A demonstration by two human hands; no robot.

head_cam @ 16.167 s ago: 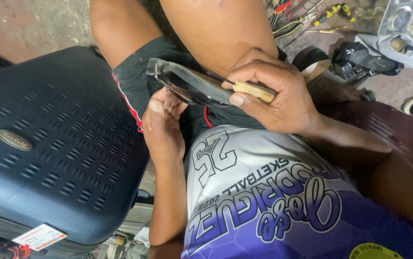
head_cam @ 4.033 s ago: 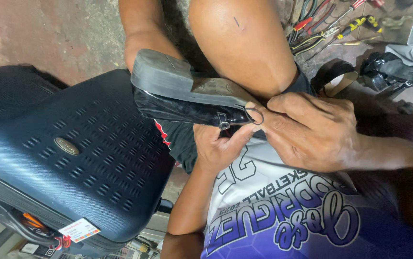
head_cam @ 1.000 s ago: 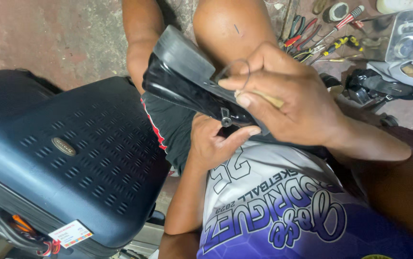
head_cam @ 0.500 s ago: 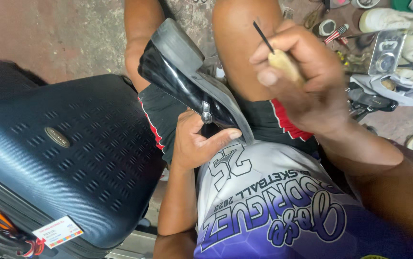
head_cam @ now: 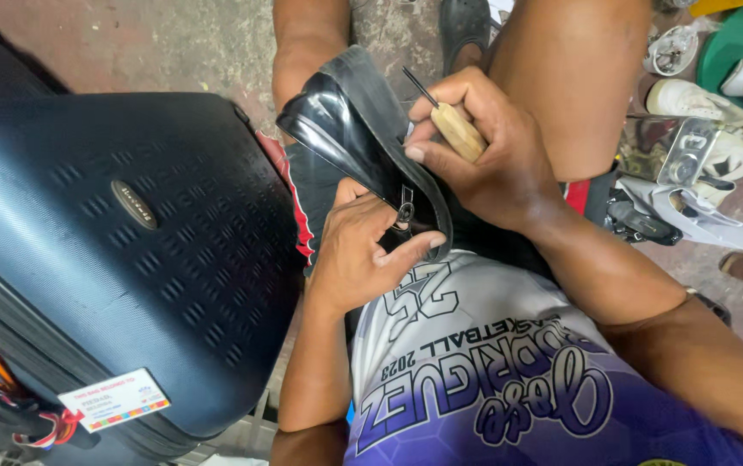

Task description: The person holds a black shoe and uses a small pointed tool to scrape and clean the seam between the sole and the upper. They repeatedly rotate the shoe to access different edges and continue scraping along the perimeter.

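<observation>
A glossy black shoe point(head_cam: 350, 125) rests on my lap, sole side turned up and to the right, a small metal buckle near its lower end. My left hand point(head_cam: 363, 255) grips the shoe's lower end from beneath, thumb lying across it by the buckle. My right hand point(head_cam: 488, 147) is closed round an awl with a pale wooden handle point(head_cam: 458, 131); its thin dark needle points up and left, just above the shoe's sole edge.
A large dark blue hard-shell suitcase point(head_cam: 104, 250) with a tag fills the left side, close against my left thigh. On the concrete floor at right lie white shoes point(head_cam: 704, 103), a metal piece point(head_cam: 686, 151) and a black sandal point(head_cam: 466, 30) near the top.
The view has shifted and the shoe sits a little more upright in my left hand. My right hand with the awl has come down closer to the sole edge.
</observation>
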